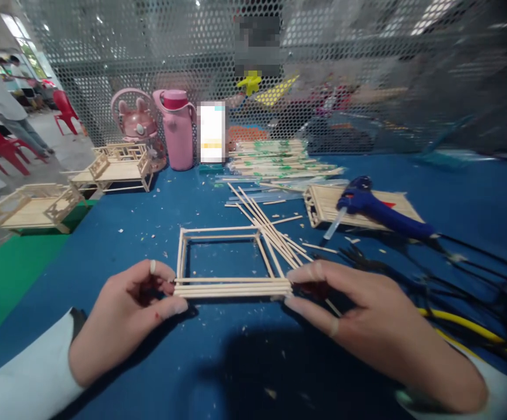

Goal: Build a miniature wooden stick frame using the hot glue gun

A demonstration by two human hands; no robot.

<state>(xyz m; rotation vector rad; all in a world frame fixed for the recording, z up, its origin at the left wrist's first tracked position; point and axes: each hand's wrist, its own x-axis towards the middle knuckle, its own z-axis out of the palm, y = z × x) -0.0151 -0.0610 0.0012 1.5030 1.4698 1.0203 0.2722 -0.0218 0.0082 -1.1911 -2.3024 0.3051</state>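
Observation:
A rectangular frame of thin wooden sticks lies on the blue table. My left hand pinches the left end of the frame's near side, a stack of sticks. My right hand pinches the right end of the same stack between thumb and forefinger. Loose sticks lean across the frame's right corner.
A blue glue gun rests on a wooden slat panel at the right, with black and yellow cables trailing near my right arm. Bundled sticks, a pink bottle, a pink fan and finished miniature benches stand behind. Mesh screen at back.

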